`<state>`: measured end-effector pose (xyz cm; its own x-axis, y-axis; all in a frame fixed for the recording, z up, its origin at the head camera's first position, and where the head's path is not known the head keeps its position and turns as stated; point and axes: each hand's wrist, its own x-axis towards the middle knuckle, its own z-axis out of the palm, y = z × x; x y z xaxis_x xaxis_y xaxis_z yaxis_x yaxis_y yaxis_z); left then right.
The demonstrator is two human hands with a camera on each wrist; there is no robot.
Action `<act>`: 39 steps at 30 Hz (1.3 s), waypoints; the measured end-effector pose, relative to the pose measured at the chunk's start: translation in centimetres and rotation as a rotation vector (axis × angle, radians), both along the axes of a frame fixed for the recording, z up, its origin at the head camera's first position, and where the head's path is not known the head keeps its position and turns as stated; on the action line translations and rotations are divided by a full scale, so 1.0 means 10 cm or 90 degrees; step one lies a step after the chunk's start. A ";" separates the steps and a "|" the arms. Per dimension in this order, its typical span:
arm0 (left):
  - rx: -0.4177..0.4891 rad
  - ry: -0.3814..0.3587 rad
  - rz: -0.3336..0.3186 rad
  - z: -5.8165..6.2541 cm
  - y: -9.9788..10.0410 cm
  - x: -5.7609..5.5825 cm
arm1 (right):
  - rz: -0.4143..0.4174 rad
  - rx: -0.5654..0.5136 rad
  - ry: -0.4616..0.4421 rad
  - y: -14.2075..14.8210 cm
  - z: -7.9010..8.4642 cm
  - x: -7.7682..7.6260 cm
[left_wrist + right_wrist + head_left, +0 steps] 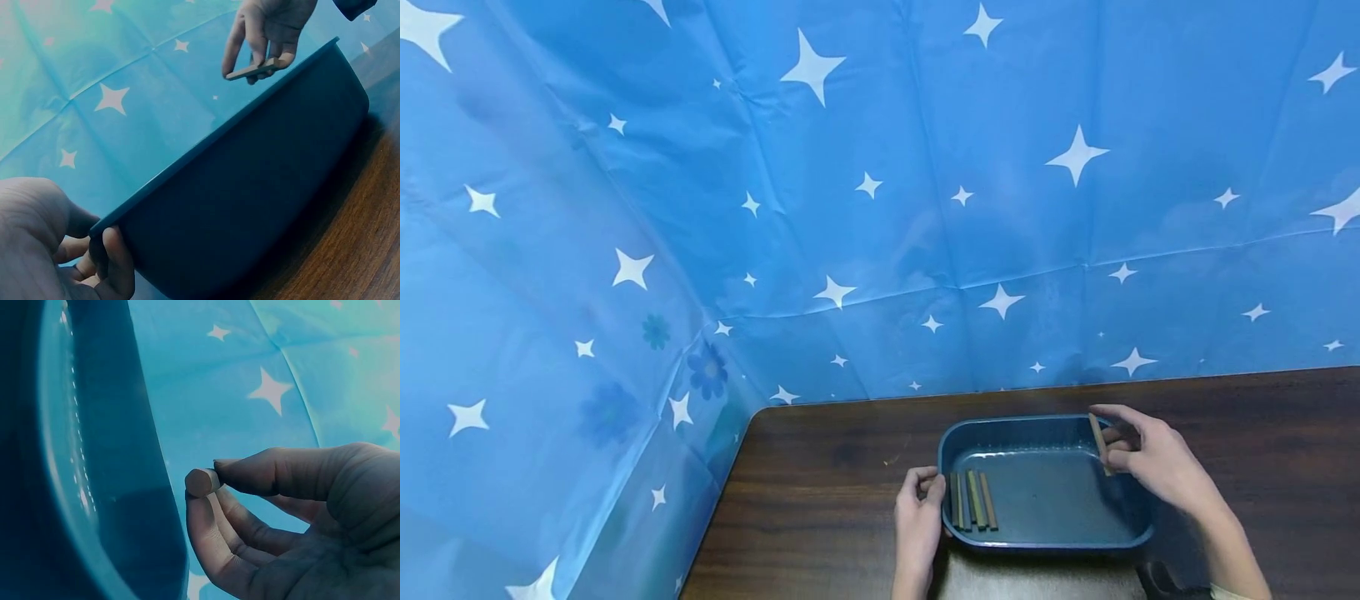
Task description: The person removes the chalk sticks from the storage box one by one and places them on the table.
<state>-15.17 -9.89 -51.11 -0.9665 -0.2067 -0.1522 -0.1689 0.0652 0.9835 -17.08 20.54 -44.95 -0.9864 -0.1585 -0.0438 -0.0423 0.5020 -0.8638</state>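
A dark blue rectangular tray with rounded corners stands on the table. My left hand grips its left rim; the left wrist view shows the thumb and fingers on either side of the edge. Between thumb and fingers, my right hand pinches a slim light-brown stick over the tray's right end. Its blunt, many-sided end faces the right wrist camera. Several similar sticks, brown and greenish, lie side by side along the tray's left end.
The dark wooden table meets a blue star-printed sheet behind and at the left. A dark object, too unclear to name, shows near the right forearm at the lower edge.
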 end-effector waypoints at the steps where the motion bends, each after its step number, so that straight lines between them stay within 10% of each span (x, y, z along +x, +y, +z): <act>1: 0.000 0.005 0.000 0.01 0.00 -0.01 | -0.004 0.013 0.004 0.03 0.01 -0.01; 39: 0.019 0.028 0.005 -0.03 0.02 0.01 | -0.052 0.156 -0.018 0.57 -0.24 -0.05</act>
<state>-15.05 -9.72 -51.38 -0.9705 -0.2110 -0.1166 -0.1265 0.0341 0.9914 -17.56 26.24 -47.38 -0.9934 -0.0598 -0.0984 0.0291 0.6969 -0.7166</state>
